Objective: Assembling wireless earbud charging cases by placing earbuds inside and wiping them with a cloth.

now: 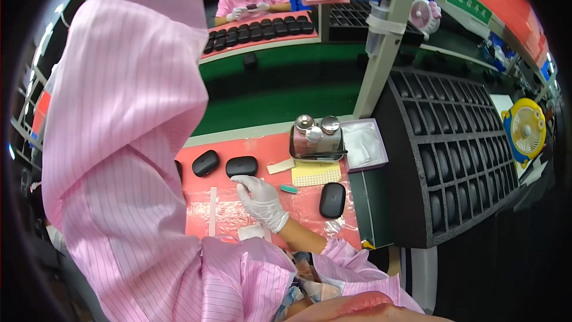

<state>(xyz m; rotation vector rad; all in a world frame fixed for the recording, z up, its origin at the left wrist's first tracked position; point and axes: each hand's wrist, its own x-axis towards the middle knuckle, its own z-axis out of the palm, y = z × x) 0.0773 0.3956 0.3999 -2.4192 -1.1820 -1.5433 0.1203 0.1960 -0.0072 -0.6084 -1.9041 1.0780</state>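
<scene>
My right hand (262,204), in a white glove, lies over the pink mat with its fingers loosely bent and slightly apart, holding nothing I can see. Its fingertips are at the near edge of a small rounded black case (241,166); I cannot tell whether they touch. Beside that case, to the left, lies a second black case (205,163). A third black case (332,200) is to the right of my hand. My left arm, in a pink striped sleeve (125,95), is raised across the left side, and its hand is out of view.
Bottles with metal caps (313,131) stand in a tray beside a box of white wipes (362,146). A yellow dotted sheet (316,174) and a small green piece (289,189) lie nearby. Right is a black compartment rack (420,137); a co-worker (253,0) sits opposite behind rows of cases.
</scene>
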